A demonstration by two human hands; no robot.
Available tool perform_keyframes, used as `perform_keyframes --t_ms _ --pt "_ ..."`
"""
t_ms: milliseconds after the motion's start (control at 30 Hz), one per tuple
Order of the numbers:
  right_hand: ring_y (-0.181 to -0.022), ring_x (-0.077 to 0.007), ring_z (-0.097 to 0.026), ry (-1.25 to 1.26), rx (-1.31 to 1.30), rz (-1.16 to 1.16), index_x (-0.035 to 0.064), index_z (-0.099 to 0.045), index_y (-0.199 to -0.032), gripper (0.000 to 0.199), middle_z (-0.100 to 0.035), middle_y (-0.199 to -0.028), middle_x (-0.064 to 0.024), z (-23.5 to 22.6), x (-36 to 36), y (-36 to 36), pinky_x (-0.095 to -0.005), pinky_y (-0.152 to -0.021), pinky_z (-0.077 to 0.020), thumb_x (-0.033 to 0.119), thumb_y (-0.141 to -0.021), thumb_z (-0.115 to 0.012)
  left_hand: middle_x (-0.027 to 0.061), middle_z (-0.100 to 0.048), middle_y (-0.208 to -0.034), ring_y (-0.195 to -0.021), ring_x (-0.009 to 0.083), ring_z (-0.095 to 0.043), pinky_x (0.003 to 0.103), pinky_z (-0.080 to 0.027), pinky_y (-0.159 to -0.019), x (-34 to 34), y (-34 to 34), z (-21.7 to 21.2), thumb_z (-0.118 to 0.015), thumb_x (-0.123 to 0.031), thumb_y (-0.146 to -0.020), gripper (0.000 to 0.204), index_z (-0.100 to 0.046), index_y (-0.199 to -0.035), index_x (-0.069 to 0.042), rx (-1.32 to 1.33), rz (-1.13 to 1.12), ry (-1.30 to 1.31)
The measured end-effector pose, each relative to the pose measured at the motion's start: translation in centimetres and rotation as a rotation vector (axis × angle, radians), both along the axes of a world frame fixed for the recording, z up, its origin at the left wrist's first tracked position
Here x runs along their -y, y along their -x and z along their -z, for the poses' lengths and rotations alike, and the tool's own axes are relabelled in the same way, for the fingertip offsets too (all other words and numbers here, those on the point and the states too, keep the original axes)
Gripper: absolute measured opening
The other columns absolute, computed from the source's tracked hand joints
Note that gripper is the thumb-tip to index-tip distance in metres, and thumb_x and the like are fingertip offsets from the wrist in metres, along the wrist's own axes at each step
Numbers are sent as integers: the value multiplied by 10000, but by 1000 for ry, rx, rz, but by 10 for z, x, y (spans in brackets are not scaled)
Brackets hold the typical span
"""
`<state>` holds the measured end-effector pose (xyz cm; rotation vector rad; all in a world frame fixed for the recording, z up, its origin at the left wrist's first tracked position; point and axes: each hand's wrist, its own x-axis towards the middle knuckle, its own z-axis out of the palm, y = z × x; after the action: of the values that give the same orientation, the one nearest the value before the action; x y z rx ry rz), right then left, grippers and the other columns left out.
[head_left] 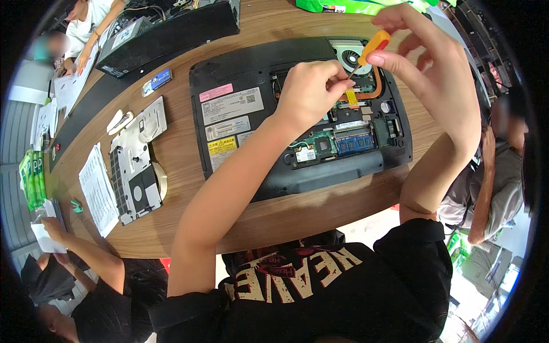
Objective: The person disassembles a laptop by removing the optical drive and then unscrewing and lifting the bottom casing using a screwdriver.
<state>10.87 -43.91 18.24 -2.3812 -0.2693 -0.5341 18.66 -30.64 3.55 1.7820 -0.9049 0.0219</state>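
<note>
An opened black laptop (297, 184) lies upside down on the table, its inner parts showing. In my right hand (437, 74) is a small screwdriver (374, 48) with an orange-yellow handle, held between thumb and fingers. Its thin shaft slants down toward the laptop, next to the fan (350, 56) and the copper heat pipe (376, 86). My left hand (309, 94) is closed in a pinch at the shaft's lower end; whatever lies between its fingertips is hidden. Blue memory modules (355, 143) sit nearer to me in the case.
Left of the laptop lies a removed cover panel (139, 157), partly over a tape roll (161, 182), beside printed sheets (98, 188). A small blue box (156, 82) and a black computer case (171, 37) stand farther off. A green bag (343, 6) is at the back. Other people sit around.
</note>
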Motion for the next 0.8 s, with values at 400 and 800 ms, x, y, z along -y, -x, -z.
perform_keyframes --t_ms 400,800 --pt "-744 -128 -632 426 -31 130 43 -641 -955 133 -671 -877 -40 1 9 -5 -233 -601 -444 97 -839 -678 117 -683 -802 -705 179 -695 283 -554 -657 1 -3 4 -748 -142 -797 165 -653 -838 -14 43 10 11" --pt "-958 -232 -664 410 47 -316 8 -631 -997 191 -677 -1012 -89 3 24 -13 -360 -851 -526 -46 -814 -623 59 -625 -802 -761 211 -609 319 -503 -660 -5 -5 8 -741 -86 -742 108 -670 -816 -53 236 -28 -139"
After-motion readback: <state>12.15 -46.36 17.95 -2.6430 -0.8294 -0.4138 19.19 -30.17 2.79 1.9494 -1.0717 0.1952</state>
